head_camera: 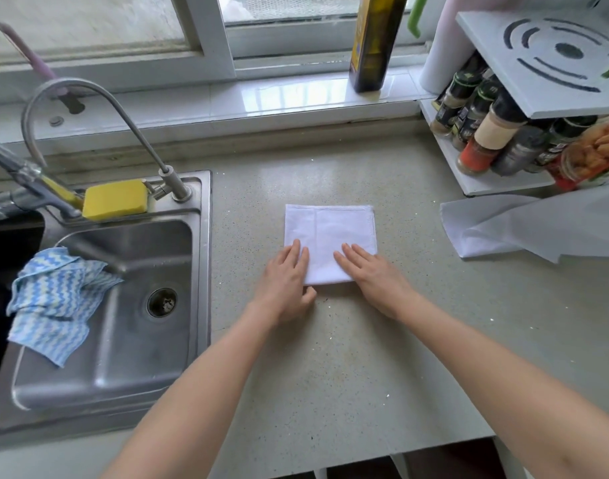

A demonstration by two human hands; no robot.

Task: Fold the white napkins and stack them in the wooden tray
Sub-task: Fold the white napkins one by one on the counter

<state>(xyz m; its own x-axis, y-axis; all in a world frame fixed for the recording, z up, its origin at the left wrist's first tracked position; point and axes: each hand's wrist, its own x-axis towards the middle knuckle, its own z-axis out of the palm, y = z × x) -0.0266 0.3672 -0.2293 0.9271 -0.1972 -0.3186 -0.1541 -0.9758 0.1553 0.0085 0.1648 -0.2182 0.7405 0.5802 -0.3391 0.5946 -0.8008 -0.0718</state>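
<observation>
A white napkin lies folded into a square on the speckled counter, in the middle of the view. My left hand rests flat on its near left corner, fingers straight, thumb off the cloth's edge. My right hand presses flat on its near right corner with straight fingers. More white napkins lie loose and unfolded at the right, under the spice rack. No wooden tray is in view.
A steel sink with a faucet, a yellow sponge and a blue-white cloth is on the left. A white rack of spice jars stands at the back right. An oil bottle stands on the windowsill.
</observation>
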